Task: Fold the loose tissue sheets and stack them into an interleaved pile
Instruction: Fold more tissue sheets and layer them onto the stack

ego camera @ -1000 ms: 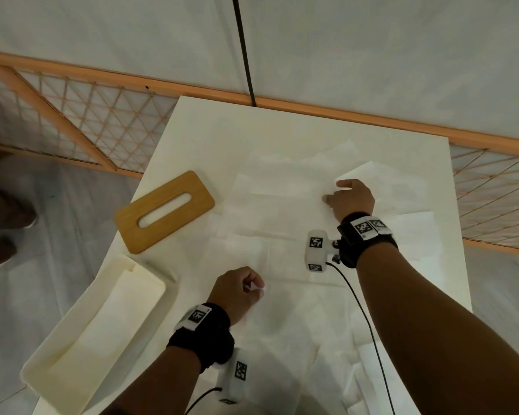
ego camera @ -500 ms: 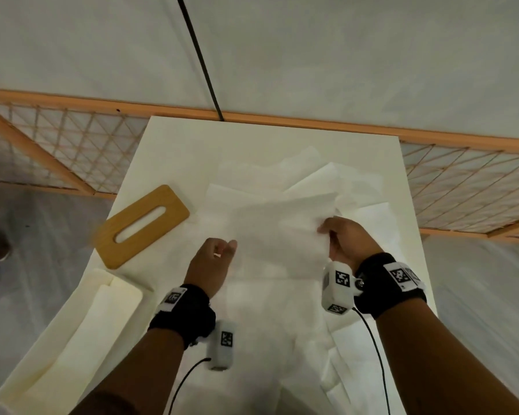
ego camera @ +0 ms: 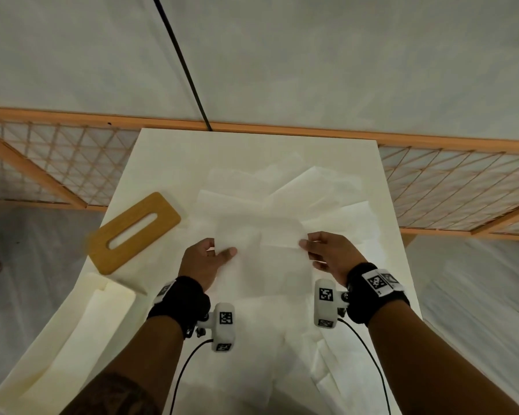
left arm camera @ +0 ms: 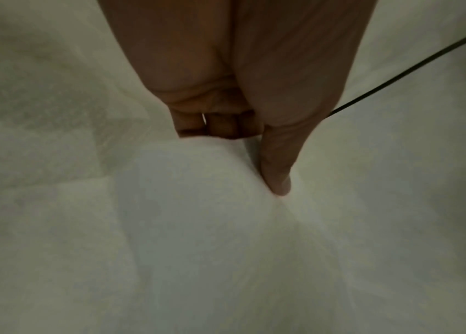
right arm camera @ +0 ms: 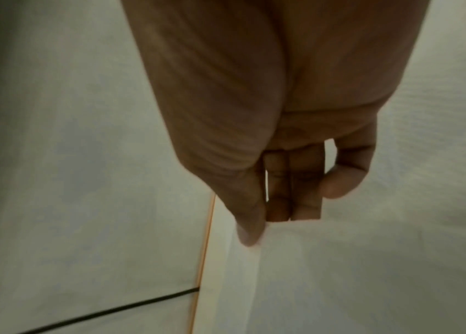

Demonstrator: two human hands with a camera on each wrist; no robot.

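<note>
Tissue sheet (ego camera: 261,250) apparently lifted, pinched between left hand (ego camera: 203,262) and right hand (ego camera: 327,253).

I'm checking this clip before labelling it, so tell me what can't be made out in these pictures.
- Head view: how many loose sheets overlap; white on white blurs their edges.
- Head view: the tray, cut off by the frame's lower left edge.
- Left wrist view: the left hand has fingertips hidden behind the held sheet.
- Right wrist view: the table beneath, covered by the right hand and tissue.
</note>
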